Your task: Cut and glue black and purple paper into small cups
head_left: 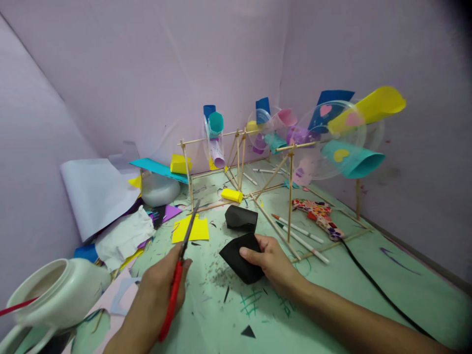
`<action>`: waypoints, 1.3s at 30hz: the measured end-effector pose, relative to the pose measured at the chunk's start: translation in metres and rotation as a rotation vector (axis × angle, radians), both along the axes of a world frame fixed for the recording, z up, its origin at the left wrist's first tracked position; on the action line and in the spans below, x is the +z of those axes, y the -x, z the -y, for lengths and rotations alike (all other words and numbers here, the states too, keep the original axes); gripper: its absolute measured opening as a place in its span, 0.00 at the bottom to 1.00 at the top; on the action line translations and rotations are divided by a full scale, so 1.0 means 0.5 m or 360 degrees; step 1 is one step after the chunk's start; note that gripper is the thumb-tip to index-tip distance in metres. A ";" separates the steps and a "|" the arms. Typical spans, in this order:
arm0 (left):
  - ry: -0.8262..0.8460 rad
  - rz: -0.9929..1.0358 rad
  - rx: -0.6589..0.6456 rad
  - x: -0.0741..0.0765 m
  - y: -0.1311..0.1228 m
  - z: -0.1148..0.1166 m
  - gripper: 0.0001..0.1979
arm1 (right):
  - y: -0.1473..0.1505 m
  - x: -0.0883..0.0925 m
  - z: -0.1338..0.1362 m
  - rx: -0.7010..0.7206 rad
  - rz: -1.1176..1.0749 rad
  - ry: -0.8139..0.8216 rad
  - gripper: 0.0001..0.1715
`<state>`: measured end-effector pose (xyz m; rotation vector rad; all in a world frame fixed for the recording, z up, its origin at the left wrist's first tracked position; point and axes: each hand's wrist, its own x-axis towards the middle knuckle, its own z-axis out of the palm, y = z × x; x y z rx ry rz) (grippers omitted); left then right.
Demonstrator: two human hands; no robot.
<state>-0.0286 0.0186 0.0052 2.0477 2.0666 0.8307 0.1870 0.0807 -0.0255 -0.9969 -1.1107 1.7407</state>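
Blk paper pc [239, 261], plain, w/ pointed L corner, in R hand [276, 259]

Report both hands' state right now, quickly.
Left hand: closed around the red-handled scissors.
Right hand: closed, pinching the black sheet piece by its edge, thumb on top.

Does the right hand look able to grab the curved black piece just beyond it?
Probably yes: the curved black piece lies close by with nothing seen on top, though the right hand is holding a black sheet.
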 end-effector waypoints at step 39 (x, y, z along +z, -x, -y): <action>0.0552 -0.0526 -0.0398 -0.004 -0.022 0.005 0.25 | -0.009 -0.006 0.004 0.0027 0.0164 -0.0318 0.11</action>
